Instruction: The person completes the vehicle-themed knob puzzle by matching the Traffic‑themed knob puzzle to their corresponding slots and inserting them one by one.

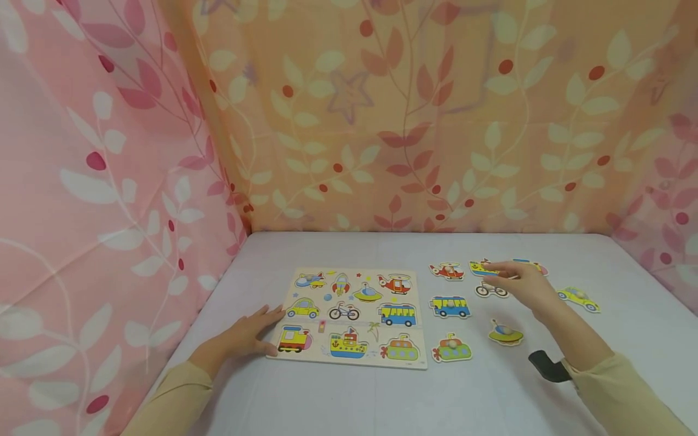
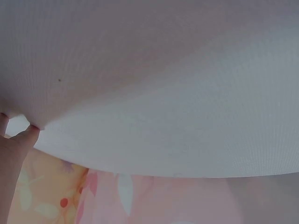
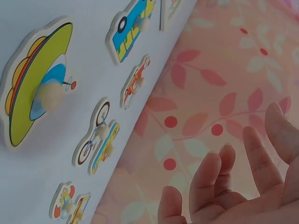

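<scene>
My left hand [image 1: 242,336] rests at the left edge of a wooden puzzle board [image 1: 322,309] printed with vehicles, its fingertips touching the board. Only part of that hand shows in the left wrist view. Above the loose knobbed pieces at the right, my right hand [image 1: 526,287] hovers with fingers loosely bent and holds nothing. Nearest to it in the head view are the ship piece [image 1: 480,268] and the bicycle piece [image 1: 492,290]. The right wrist view shows empty fingers [image 3: 205,182] raised over the flying saucer piece [image 3: 42,88] and others.
Other loose pieces lie about: a helicopter [image 1: 447,271], a bus [image 1: 450,307], a submarine [image 1: 452,349] and a yellow car [image 1: 579,299]. A piece behind the right hand is partly hidden. Patterned curtains [image 1: 409,121] hang around the white table [image 1: 338,399].
</scene>
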The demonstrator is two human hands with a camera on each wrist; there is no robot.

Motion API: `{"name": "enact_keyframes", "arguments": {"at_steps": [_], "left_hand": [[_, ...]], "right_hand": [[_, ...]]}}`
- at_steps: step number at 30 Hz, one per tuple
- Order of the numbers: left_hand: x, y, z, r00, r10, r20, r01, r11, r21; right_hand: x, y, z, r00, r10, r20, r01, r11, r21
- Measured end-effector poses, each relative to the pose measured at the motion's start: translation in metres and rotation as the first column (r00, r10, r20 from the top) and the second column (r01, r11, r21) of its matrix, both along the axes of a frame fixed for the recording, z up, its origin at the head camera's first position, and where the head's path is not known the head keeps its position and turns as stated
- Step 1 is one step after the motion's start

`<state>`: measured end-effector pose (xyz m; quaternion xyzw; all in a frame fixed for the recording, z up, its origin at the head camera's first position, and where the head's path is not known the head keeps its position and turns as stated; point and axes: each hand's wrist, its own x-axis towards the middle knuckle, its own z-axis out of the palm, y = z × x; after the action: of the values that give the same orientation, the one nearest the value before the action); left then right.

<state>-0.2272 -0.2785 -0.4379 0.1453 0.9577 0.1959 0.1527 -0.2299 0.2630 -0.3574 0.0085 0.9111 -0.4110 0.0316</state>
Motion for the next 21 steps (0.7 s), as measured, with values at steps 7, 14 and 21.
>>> {"name": "enact_keyframes", "arguments": {"at_steps": [7, 14, 21], "left_hand": [[0.0, -0.001, -0.001, 1.0, 0.002, 0.003, -0.002, 1.0, 0.009], [-0.001, -0.002, -0.002, 1.0, -0.006, 0.003, 0.006, 1.0, 0.016], [-0.002, -0.003, -0.003, 1.0, -0.012, 0.006, 0.011, 1.0, 0.018]], "right_hand": [[0.002, 0.011, -0.002, 1.0, -0.009, -0.028, 0.01, 0.999, 0.034], [0.006, 0.019, -0.009, 0.998, -0.067, -0.021, 0.068, 0.997, 0.038], [0.007, 0.03, -0.016, 0.995, -0.096, -0.02, 0.097, 0.995, 0.025]]}}
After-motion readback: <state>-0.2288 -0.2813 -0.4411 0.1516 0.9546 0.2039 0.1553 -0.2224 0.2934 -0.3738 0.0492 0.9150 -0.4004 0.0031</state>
